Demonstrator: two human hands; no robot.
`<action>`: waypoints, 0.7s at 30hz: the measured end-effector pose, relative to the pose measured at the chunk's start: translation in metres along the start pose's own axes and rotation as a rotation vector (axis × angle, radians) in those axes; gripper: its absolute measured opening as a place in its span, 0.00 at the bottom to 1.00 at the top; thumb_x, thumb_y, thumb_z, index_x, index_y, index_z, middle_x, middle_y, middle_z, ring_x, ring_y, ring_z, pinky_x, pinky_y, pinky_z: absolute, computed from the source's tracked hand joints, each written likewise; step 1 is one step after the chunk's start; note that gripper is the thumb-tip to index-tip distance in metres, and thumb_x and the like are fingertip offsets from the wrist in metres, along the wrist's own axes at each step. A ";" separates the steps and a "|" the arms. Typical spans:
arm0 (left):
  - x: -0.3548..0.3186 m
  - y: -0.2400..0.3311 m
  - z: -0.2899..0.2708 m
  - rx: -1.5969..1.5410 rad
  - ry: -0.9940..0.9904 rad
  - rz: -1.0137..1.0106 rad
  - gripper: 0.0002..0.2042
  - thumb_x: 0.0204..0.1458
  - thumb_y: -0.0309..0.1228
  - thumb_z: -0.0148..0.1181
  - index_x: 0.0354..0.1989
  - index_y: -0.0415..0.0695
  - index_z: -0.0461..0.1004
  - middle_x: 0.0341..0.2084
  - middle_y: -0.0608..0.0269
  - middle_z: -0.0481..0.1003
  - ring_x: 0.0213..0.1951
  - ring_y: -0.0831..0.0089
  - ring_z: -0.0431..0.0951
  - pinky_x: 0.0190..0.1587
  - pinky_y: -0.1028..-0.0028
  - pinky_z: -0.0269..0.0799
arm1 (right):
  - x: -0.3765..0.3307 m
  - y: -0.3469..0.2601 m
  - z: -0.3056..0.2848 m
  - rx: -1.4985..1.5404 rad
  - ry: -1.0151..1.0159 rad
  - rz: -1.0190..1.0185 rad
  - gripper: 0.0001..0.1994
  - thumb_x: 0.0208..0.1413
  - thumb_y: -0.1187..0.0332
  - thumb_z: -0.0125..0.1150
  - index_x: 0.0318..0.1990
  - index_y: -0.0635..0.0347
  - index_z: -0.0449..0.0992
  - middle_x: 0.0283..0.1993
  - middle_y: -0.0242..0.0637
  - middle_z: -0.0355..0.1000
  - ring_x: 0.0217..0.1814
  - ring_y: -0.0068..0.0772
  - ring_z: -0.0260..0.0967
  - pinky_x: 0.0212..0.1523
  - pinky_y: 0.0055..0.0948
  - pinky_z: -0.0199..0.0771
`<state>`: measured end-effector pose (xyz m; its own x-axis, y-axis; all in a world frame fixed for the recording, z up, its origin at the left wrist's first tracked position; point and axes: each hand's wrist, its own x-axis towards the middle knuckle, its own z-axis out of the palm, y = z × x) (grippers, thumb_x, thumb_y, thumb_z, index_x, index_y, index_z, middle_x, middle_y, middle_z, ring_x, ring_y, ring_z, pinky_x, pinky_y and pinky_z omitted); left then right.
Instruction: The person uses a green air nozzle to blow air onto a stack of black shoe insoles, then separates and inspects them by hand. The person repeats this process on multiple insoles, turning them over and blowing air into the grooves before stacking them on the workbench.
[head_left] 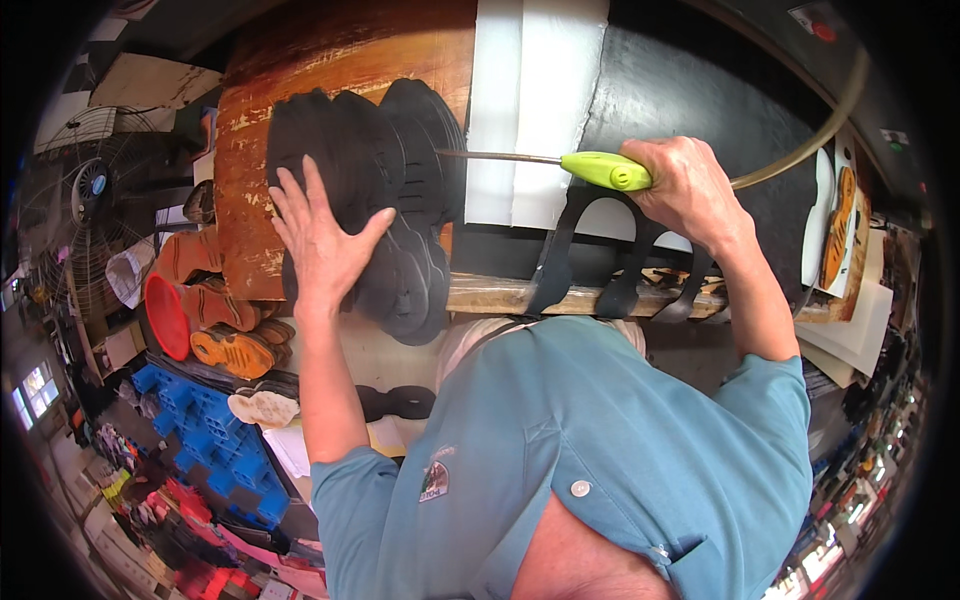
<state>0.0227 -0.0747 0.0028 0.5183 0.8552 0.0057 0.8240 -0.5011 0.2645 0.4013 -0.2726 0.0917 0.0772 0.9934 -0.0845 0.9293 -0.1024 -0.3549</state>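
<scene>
seemingly cut already, black soles (412,285) lie under the spread, empty left hand (328,240), the right hand (690,185) gripping a green-handled tool (602,170) right of them; what's left is unclear.

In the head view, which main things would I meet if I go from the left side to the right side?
Standing fan → red basin → stacked black shoe soles → green tool handle → right hand → orange shoe sole.

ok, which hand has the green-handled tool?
The right hand: its fingers are wrapped around the green-handled tool. The left hand holds no tool; it is spread over the black soles.
</scene>
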 end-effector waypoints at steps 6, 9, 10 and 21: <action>0.000 -0.019 -0.004 0.011 -0.027 0.015 0.61 0.54 0.59 0.76 0.88 0.52 0.42 0.84 0.29 0.39 0.83 0.29 0.38 0.80 0.32 0.41 | -0.005 0.000 -0.001 0.012 -0.030 0.007 0.07 0.48 0.76 0.70 0.34 0.60 0.80 0.29 0.49 0.80 0.34 0.60 0.80 0.38 0.53 0.81; 0.004 -0.017 -0.011 0.022 -0.034 0.029 0.60 0.54 0.61 0.75 0.88 0.52 0.42 0.84 0.28 0.39 0.83 0.27 0.37 0.80 0.31 0.39 | -0.009 -0.003 -0.003 0.041 -0.172 -0.061 0.08 0.44 0.78 0.70 0.33 0.61 0.77 0.31 0.48 0.79 0.36 0.60 0.79 0.38 0.52 0.79; 0.004 -0.014 -0.014 0.046 -0.039 0.019 0.60 0.54 0.61 0.74 0.88 0.52 0.42 0.84 0.28 0.39 0.83 0.27 0.37 0.80 0.30 0.38 | -0.009 -0.003 -0.004 0.053 -0.087 -0.033 0.08 0.44 0.78 0.70 0.32 0.61 0.77 0.31 0.47 0.79 0.36 0.60 0.79 0.37 0.52 0.79; -0.013 0.034 -0.004 0.122 -0.097 0.065 0.56 0.51 0.63 0.75 0.84 0.50 0.56 0.83 0.30 0.45 0.83 0.26 0.36 0.79 0.26 0.34 | -0.005 -0.013 0.007 0.018 -0.250 -0.096 0.09 0.46 0.78 0.72 0.34 0.62 0.77 0.32 0.48 0.79 0.37 0.60 0.79 0.38 0.52 0.80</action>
<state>0.0435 -0.1021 0.0156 0.5862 0.8066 -0.0756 0.8066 -0.5725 0.1470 0.3868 -0.2769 0.0905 -0.1048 0.9555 -0.2759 0.9211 -0.0113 -0.3891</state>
